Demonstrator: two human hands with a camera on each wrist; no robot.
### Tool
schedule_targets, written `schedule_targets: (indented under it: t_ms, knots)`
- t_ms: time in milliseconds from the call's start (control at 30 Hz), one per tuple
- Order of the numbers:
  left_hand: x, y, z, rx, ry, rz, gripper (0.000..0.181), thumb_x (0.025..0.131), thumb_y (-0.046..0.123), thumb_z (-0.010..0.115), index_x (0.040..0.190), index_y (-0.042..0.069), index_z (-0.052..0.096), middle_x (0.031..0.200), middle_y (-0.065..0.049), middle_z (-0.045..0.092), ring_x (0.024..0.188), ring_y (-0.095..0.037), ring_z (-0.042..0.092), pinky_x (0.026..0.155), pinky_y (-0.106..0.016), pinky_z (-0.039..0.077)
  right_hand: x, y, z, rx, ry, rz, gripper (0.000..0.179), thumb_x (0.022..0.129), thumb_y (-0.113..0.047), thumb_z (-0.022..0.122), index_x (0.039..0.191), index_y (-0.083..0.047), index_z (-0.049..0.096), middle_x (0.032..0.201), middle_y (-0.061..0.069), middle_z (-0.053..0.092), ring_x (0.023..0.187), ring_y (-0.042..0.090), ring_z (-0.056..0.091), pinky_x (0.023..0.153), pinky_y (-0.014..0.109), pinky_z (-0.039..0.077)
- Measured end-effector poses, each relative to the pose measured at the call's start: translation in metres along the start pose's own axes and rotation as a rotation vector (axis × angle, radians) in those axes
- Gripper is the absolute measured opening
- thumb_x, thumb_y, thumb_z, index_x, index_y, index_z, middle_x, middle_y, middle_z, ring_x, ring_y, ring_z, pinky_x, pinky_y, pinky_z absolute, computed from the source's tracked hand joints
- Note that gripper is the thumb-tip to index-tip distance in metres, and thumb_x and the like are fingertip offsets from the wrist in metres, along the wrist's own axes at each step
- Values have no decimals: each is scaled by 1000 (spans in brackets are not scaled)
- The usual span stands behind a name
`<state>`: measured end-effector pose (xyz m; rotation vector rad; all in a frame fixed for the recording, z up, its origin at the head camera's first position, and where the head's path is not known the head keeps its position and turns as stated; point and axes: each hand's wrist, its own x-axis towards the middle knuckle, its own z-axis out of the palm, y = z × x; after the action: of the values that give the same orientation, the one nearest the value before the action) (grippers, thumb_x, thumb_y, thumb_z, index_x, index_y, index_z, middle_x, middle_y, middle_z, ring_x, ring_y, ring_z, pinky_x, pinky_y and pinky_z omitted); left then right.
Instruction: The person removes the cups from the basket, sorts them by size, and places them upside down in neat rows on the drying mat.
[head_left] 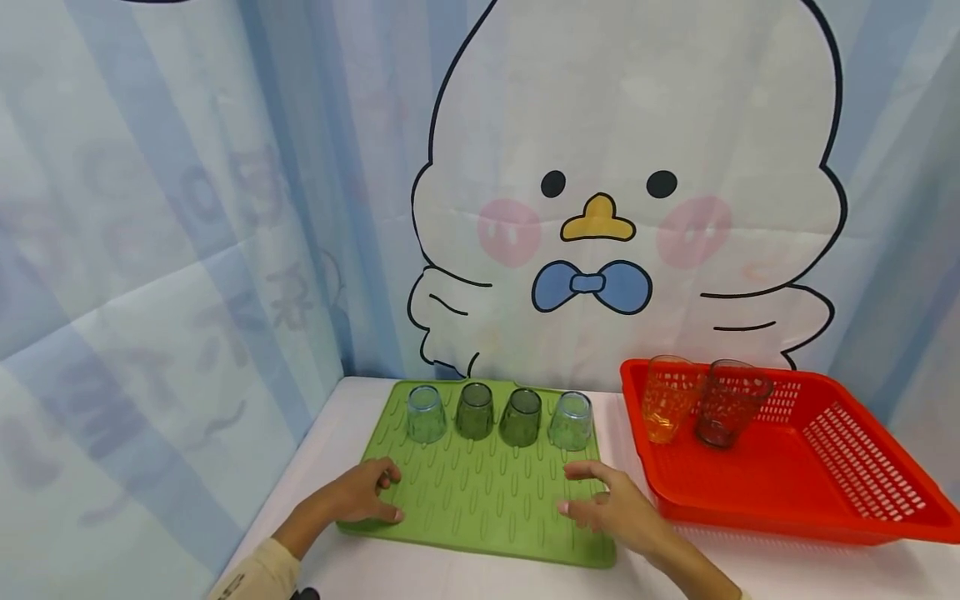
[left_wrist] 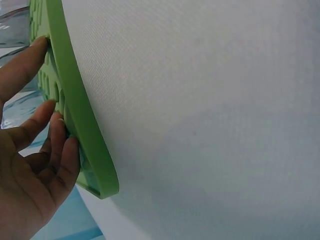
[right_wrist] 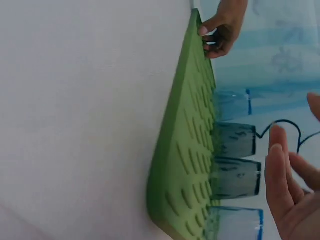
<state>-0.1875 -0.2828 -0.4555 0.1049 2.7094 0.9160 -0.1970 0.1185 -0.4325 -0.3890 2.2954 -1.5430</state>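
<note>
My left hand rests its fingertips on the left front part of a green drying mat, thumb and fingers spread. In the left wrist view, its fingers touch the mat's ridged top near the raised edge. Over the mat's right side, my right hand hovers with relaxed, parted fingers and holds nothing. Several glass tumblers stand in a row along the back of the mat: pale blue ones at the ends, dark grey ones between them.
A red plastic basket stands to the right of the mat. Inside its left end lean an orange-looking glass and a darker glass. White cloth covers the table, and a printed curtain hangs behind and at the left.
</note>
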Motion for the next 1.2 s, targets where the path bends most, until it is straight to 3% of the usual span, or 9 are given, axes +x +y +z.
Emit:
schedule_targets:
  t_ms: [167,333,500,567,767,867,1000,1100,1200]
  knots:
    - [1,1,-1,-1,0,-6,51,74,19,90,114,5,60,101,-5,56,94,-20,52,90,-46,48,-18,-17,-33,1,-273,-183,46,94,-17,70,134,-1,56,127,21,60,74,14,65,68,29,55]
    - [2,-1,-1,1,-4,13,52,75,20,90,114,4,60,103,-6,56,95,-21,53,90,-46,48,-25,-31,-78,-38,-317,-339,40,96,-6,64,134,-1,56,118,9,66,72,14,63,67,27,56]
    - [-1,-2,-1,8,4,31,52,75,20,90,114,3,60,103,-7,58,97,-22,55,91,-47,49,-23,-42,-123,-92,-205,-392,37,98,-5,59,134,-4,56,117,5,67,88,28,69,76,35,61]
    - [-3,-1,-1,9,9,24,52,74,19,90,114,3,60,103,-7,58,96,-22,54,91,-48,49,-20,-44,-141,-114,-135,-406,35,99,-4,58,133,-4,57,114,4,69,84,28,70,74,36,61]
    - [-3,2,0,14,20,1,52,73,18,90,112,4,60,101,-6,57,95,-21,54,92,-47,48,-12,-36,-196,-244,126,-416,30,99,-6,60,129,-6,60,105,-7,73,75,19,69,67,31,61]
    - [-2,2,1,10,18,-11,51,73,18,90,112,4,60,101,-6,57,94,-21,53,91,-47,48,-7,-27,-223,-332,241,-395,31,98,-10,63,129,-9,61,105,-15,72,82,13,71,72,27,59]
    - [-1,3,1,6,12,-21,51,73,17,90,112,5,60,101,-6,56,93,-20,52,91,-46,48,-5,-13,-253,-440,319,-355,36,97,-17,67,132,-13,59,107,-26,65,88,0,66,72,21,54]
    - [-1,4,1,11,13,-18,51,73,17,90,112,5,60,100,-6,56,93,-20,52,91,-46,48,-3,-3,-268,-530,345,-309,44,95,-22,70,135,-9,56,116,-18,64,92,-3,61,71,21,52]
    - [-1,5,0,18,10,-14,51,73,17,90,112,5,59,100,-5,55,92,-20,52,90,-45,48,2,5,-277,-617,306,-229,64,94,-31,72,144,-1,46,132,9,59,109,19,61,80,39,57]
